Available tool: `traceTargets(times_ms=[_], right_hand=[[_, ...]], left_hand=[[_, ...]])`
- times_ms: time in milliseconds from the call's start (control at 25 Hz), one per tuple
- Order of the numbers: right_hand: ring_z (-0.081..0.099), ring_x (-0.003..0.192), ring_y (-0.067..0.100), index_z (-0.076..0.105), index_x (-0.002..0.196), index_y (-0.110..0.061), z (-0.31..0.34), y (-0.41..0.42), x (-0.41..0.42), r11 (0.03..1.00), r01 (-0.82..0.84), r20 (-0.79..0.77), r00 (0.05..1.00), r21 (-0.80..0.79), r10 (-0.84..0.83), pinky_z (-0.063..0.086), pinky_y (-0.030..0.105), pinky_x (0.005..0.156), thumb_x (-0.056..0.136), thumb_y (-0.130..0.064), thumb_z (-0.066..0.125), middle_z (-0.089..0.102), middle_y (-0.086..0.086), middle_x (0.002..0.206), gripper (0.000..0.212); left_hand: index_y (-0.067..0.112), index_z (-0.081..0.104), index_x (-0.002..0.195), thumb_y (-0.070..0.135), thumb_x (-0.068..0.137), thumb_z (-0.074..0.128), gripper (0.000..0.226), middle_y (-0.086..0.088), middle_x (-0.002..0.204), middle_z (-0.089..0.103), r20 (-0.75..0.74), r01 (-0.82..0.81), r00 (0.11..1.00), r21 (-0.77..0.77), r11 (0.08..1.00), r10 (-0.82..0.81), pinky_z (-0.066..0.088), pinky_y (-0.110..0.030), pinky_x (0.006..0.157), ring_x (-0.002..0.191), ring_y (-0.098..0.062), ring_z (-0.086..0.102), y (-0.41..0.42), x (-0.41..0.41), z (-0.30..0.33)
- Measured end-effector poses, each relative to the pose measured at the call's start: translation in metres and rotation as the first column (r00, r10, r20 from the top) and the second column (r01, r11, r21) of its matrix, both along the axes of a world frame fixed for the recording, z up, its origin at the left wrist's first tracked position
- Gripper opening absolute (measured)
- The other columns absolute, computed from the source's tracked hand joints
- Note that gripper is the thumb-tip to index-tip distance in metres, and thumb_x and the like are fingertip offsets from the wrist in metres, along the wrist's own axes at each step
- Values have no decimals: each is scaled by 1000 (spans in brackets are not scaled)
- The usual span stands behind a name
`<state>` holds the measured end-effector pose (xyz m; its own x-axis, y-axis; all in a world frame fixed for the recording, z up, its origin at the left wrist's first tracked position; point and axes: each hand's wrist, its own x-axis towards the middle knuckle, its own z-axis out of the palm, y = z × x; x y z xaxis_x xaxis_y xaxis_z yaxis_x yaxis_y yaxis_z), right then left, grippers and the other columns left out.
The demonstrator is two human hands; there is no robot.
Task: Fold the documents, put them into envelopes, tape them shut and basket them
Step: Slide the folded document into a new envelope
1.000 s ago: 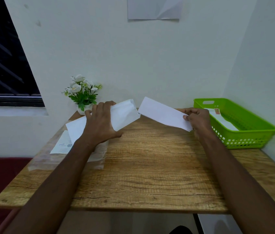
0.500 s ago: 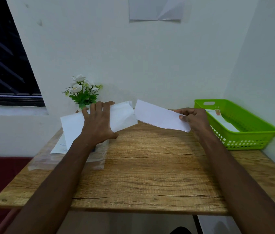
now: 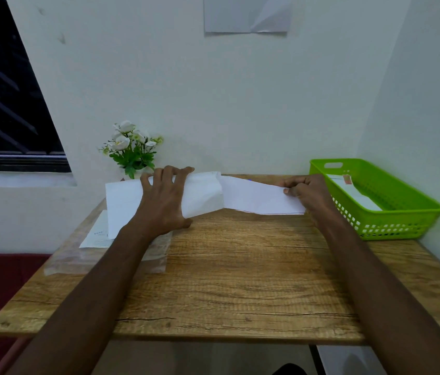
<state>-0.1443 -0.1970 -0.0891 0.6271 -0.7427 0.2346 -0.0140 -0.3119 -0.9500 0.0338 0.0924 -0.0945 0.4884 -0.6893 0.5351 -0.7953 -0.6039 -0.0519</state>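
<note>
Folded document (image 3: 262, 197) held above the wooden table (image 3: 240, 280), leading edge at the mouth of the white envelope (image 3: 200, 196). Right hand (image 3: 308, 193) pinching the document's far end; left hand (image 3: 164, 201) clasped around the envelope. Right of the document, green basket (image 3: 402, 220) holding a taped envelope (image 3: 354, 189). Behind the left hand, potted white flowers (image 3: 132, 150).

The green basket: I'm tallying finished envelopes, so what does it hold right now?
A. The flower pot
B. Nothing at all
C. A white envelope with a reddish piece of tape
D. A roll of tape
C: a white envelope with a reddish tape piece near its far end lies inside the basket, while both hands work paper over the table.
</note>
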Motion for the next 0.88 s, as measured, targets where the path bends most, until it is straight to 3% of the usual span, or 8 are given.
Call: traceTargets(times_ms=[80, 240, 400, 600, 680, 880], right_hand=[[68, 61, 9, 78, 65, -20, 2, 3, 0, 999, -40, -23, 999, 17, 40, 52, 17, 55, 72, 14, 62, 77, -1, 70, 39], [69, 68, 16, 78, 62, -17, 3, 6, 0, 997, -71, -40, 997, 25, 72, 56, 24, 67, 68, 17, 60, 79, 8, 81, 40], [71, 68, 19, 76, 61, -10, 3, 3, -3, 995, -86, -12, 996, 57, 86, 55, 27, 67, 66, 18, 58, 79, 10, 81, 34], [68, 69, 22, 78, 70, -7, 2, 0, -1, 999, -46, -82, 996, -8, 45, 51, 26, 67, 65, 12, 66, 76, 10, 74, 23], [66, 68, 25, 79, 73, -1, 2, 1, -2, 998, -55, -110, 993, -27, 51, 49, 29, 68, 61, 3, 68, 75, 20, 76, 17], [59, 70, 27, 75, 78, 10, 4, -4, -6, 997, -61, -184, 981, -38, 53, 40, 36, 68, 48, -13, 69, 69, 30, 78, 39]], left_hand=[[21, 36, 152, 66, 48, 84, 123, -10, 133, 45, 7, 12, 1000, 10, 1000, -12, 26, -55, 106, 125, -31, 42, -3, -2, -1], [21, 36, 152, 70, 49, 78, 121, -9, 133, 46, 6, 30, 1000, 4, 1000, -30, 26, -55, 106, 124, -31, 43, -6, -5, -2], [21, 35, 152, 60, 49, 87, 122, -10, 136, 45, -31, -29, 999, -57, 998, 27, 28, -55, 106, 127, -32, 41, 1, 0, 3], [22, 33, 153, 62, 49, 85, 123, -9, 136, 46, 58, 55, 997, 20, 998, -56, 26, -58, 109, 129, -31, 42, 0, -3, 5], [22, 31, 154, 61, 48, 84, 125, -9, 138, 45, 79, 69, 994, 48, 996, -72, 25, -58, 110, 130, -30, 42, -3, -7, 5], [20, 29, 156, 65, 49, 84, 128, -12, 139, 45, 82, 46, 996, 14, 999, -47, 25, -60, 110, 129, -32, 43, -3, -9, 5]])
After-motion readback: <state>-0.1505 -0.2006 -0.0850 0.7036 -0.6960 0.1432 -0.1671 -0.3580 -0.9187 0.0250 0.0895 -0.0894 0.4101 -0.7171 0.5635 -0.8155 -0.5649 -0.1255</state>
